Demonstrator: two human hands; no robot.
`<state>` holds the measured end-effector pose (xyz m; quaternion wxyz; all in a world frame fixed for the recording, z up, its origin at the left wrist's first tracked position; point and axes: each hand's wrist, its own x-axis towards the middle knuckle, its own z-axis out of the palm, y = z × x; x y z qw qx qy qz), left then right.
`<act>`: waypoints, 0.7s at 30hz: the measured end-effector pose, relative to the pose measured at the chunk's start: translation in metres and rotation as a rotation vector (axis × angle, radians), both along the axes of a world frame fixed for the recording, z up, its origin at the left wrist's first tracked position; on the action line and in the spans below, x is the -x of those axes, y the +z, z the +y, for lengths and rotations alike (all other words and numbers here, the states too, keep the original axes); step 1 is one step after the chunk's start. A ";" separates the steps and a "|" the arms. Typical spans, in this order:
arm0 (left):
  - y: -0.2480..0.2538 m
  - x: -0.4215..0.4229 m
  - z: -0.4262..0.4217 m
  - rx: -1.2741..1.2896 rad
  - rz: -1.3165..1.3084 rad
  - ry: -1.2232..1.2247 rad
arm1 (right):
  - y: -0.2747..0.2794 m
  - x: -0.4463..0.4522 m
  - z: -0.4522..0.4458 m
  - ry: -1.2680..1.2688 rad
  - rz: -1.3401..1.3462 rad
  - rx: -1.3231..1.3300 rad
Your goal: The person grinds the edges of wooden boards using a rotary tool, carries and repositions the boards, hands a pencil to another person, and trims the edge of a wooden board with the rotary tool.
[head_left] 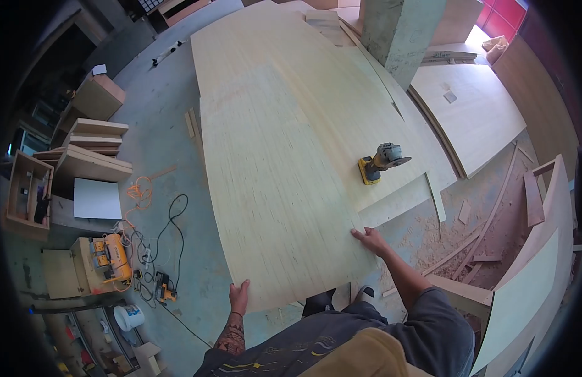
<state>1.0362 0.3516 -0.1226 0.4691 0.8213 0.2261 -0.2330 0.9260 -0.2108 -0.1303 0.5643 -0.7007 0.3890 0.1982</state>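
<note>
Along the near end, the left hand (239, 296) grips a corner of the pale sheet (272, 182), which lies over other boards (401, 204); the right hand (371, 240) has its right edge, near the cordless tool (377, 163). Fingers seem closed, undersides hidden. Even support should prevent twisting.

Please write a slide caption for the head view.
Left hand and right hand grip a plywood sheet beside a cordless angle grinder.
</note>
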 end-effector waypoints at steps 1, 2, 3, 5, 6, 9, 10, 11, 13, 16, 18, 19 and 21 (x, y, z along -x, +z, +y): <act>0.014 0.006 0.009 0.009 -0.003 -0.007 | 0.026 0.007 0.011 -0.084 -0.057 -0.095; 0.028 0.015 0.015 0.019 -0.005 -0.015 | 0.035 0.014 0.016 -0.074 -0.078 -0.098; 0.040 0.028 0.018 0.019 -0.024 -0.010 | 0.044 0.025 0.019 -0.105 -0.096 -0.121; 0.058 0.061 0.015 0.151 0.026 0.028 | 0.077 0.051 0.018 -0.140 -0.123 -0.139; 0.061 0.082 0.011 0.156 0.018 0.025 | 0.112 0.062 0.018 -0.116 -0.153 -0.105; 0.064 0.148 -0.015 0.304 0.064 0.070 | 0.193 0.096 0.004 -0.052 -0.189 0.066; 0.063 0.170 -0.027 0.382 0.113 0.103 | 0.209 0.107 -0.007 -0.001 -0.189 0.189; 0.062 0.191 -0.038 0.457 0.164 0.135 | 0.216 0.116 -0.019 -0.010 -0.187 0.192; 0.050 0.231 -0.060 0.484 0.203 0.163 | 0.224 0.138 -0.042 0.085 -0.191 0.339; 0.044 0.277 -0.074 0.514 0.251 0.141 | 0.259 0.178 -0.060 0.135 -0.202 0.438; 0.042 0.298 -0.075 0.801 0.339 0.296 | 0.268 0.203 -0.067 0.151 -0.162 0.438; 0.040 0.302 -0.074 0.807 0.344 0.285 | 0.275 0.217 -0.064 0.182 -0.141 0.461; 0.037 0.298 -0.060 0.858 0.313 0.245 | 0.287 0.234 -0.059 0.201 -0.109 0.487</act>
